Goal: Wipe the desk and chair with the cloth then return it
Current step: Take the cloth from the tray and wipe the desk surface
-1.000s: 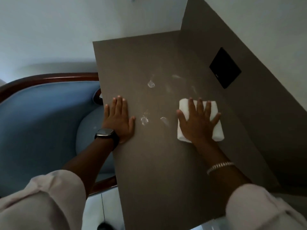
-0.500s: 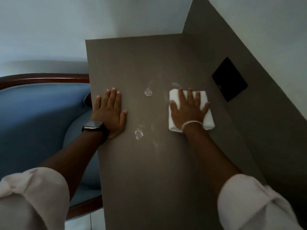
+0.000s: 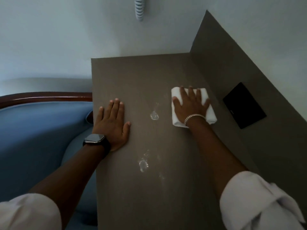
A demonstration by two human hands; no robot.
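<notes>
A folded white cloth (image 3: 211, 112) lies on the grey-brown desk (image 3: 142, 80), close to the raised right panel. My right hand (image 3: 191, 105) presses flat on top of the cloth, fingers spread. My left hand (image 3: 113, 125) rests flat and empty on the desk's left edge, a dark watch on its wrist. Small wet patches (image 3: 154, 115) and more wet patches (image 3: 143, 165) glisten on the desk between my hands. The blue upholstered chair (image 3: 41, 138) with a dark wooden rim stands left of the desk.
A black rectangular plate (image 3: 244, 105) is set in the sloping grey side panel (image 3: 265, 72) right of the cloth. A coiled white cord (image 3: 139, 9) hangs on the pale wall behind the desk.
My right hand has pushed the cloth away from me toward the desk's far right part. My left hand stays planted at the left edge. The view has tilted upward.
</notes>
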